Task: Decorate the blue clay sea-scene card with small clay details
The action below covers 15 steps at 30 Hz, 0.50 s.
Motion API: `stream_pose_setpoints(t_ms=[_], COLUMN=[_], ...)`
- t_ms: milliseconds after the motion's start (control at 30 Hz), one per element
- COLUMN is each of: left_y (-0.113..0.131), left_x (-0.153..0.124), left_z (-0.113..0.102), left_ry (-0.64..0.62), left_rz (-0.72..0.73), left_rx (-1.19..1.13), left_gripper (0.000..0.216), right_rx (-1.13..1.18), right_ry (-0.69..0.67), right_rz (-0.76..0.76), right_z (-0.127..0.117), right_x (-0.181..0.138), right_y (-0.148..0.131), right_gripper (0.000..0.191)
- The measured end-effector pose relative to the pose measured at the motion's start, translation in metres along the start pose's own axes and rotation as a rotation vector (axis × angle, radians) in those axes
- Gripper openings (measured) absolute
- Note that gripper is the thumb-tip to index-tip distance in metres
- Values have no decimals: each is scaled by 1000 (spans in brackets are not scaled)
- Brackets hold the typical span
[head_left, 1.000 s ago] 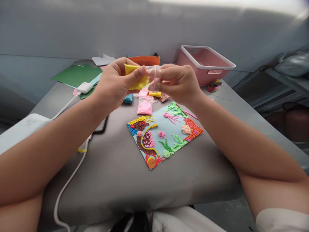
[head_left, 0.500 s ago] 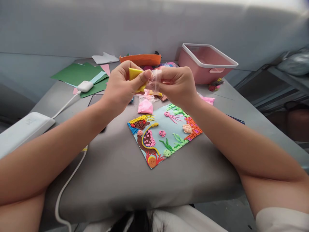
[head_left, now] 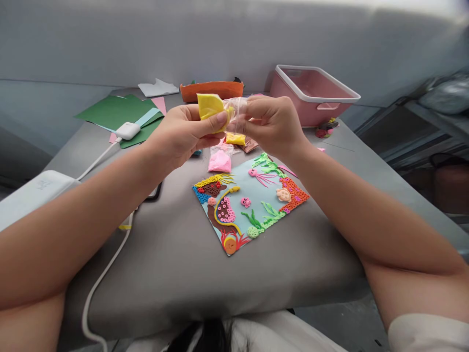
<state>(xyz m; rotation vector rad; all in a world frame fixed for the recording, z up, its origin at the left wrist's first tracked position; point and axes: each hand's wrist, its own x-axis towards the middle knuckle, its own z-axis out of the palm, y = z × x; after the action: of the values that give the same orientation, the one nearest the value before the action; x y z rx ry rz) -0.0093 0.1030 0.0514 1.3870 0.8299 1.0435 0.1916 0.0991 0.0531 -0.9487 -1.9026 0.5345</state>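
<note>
Up above the table, my left hand (head_left: 188,127) pinches a small clear plastic bag of yellow modelling clay (head_left: 210,107), thumb across its front. My right hand (head_left: 273,122) grips the bag's clear, crinkled end, its fingers closed on the plastic. Below them lies a pale blue card (head_left: 234,190) decorated with clay sea shapes: a pink jellyfish (head_left: 258,175), a tan turtle (head_left: 284,194), green weeds and an orange border. Just behind the card are a bag of pink clay (head_left: 220,160) and another yellow packet (head_left: 235,139), partly under my hands.
A pink basket with a white rim (head_left: 318,95) stands at the back right, an orange curved piece (head_left: 211,91) at the back. Green paper sheets (head_left: 113,115), a white adapter (head_left: 127,130) and a white power bank (head_left: 40,195) with its cable lie left. A phone (head_left: 154,193) is mostly behind my left forearm.
The yellow clay bag has turned and risen slightly, showing more yellow. My right hand has shifted a little to the right, and the hands are slightly farther apart.
</note>
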Motion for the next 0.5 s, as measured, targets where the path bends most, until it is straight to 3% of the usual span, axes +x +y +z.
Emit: stream_pose_setpoints(t_ms=[200, 500], left_y=[1, 9], left_x=[-1, 2], left_z=[1, -1], left_ry=[-27, -65], left_rz=[-50, -88], left_rx=[-17, -24], left_gripper=[24, 17], right_rx=[86, -17], right_ry=[-40, -14], right_rz=[-3, -61], right_z=[-2, -4], right_x=[-3, -5], right_y=[-7, -6], right_gripper=[48, 32])
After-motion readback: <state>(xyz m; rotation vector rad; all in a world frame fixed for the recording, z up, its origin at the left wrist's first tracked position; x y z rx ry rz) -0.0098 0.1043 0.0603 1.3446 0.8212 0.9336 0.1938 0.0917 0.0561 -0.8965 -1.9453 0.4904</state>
